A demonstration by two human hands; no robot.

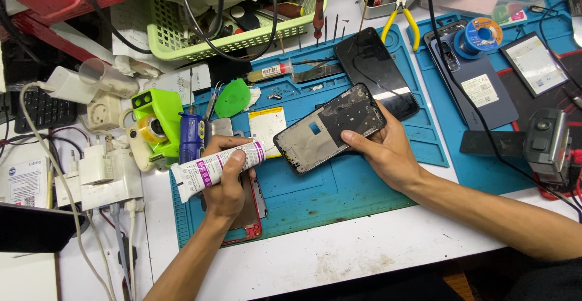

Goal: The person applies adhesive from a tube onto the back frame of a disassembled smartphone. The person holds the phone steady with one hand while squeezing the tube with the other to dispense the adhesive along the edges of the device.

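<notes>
**Glue tube met phone frame over repair mat**

A black rectangular phone frame [330,128], tilted above the blue silicone mat [339,186], sat gripped in the right hand [385,149]; the left hand [227,177] clasped a white adhesive tube [218,164] (nozzle near the frame's edge). A thin, steady bead would serve best.

white-purple labelled tube [212,169] left; black screen [377,70] upper centre

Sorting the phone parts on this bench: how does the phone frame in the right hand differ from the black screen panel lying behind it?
The phone frame is gripped at its edge by the right hand; the black screen panel lies untouched on the blue mat. The frame shows a bare grey inside with cut-outs and residue; the panel is smooth, glossy and dark. Both are flat, phone-sized rectangles with rounded corners.
</notes>
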